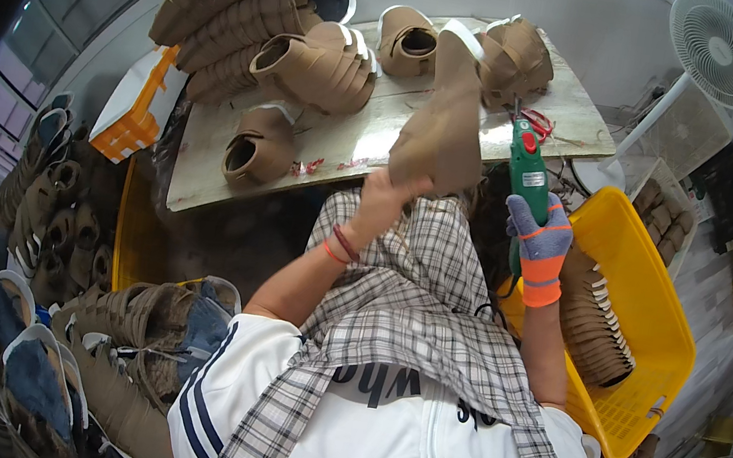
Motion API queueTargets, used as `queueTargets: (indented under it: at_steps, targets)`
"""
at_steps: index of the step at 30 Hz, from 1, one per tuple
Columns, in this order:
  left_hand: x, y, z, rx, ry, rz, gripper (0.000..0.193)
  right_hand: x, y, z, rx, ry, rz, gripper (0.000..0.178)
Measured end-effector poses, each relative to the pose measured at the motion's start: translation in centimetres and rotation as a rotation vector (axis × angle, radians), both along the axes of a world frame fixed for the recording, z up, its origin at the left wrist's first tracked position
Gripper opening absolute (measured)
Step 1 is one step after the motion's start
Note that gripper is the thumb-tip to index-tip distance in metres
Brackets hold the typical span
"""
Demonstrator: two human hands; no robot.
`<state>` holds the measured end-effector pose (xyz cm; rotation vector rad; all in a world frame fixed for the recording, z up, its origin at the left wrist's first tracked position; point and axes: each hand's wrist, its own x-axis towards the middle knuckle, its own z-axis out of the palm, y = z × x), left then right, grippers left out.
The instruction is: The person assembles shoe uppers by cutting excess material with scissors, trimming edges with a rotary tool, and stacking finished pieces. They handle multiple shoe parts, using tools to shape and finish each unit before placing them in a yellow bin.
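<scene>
A tan shoe upper (445,132) with a white edge, smeared by motion, is in my bare left hand (384,203) above the table's front edge. My left fingers are closed at its lower end. My right hand (537,245) wears a grey and orange glove. It is wrapped round a green handheld power tool (530,170) with a red switch and a thin metal tip pointing away from me. Behind the tip lie red-handled scissors (539,124). Beyond the held upper stand a tan shoe upper (407,43) and a nested bunch of uppers (515,62).
The worktable (196,167) carries more stacked uppers (230,0) and a single upper (260,145). A yellow basket (670,355) at my right holds nested uppers (594,320). At far right stands a white fan (718,49). Piled uppers (112,381) crowd my left side.
</scene>
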<state>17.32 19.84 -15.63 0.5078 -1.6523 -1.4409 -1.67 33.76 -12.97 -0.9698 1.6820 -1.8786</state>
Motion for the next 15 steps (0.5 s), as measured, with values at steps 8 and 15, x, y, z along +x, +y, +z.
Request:
queueTargets:
  at_steps: [8,15]
  targets:
    - [5.4,-9.6,6.8,0.907,0.602,-0.419,0.030,0.6,2.0,-3.9,0.103,0.731,-0.124,0.050]
    - [7.7,-12.1,5.1,1.095,0.742,-0.473,0.024,1.3,2.1,-4.3,0.046,0.881,-0.084,0.048]
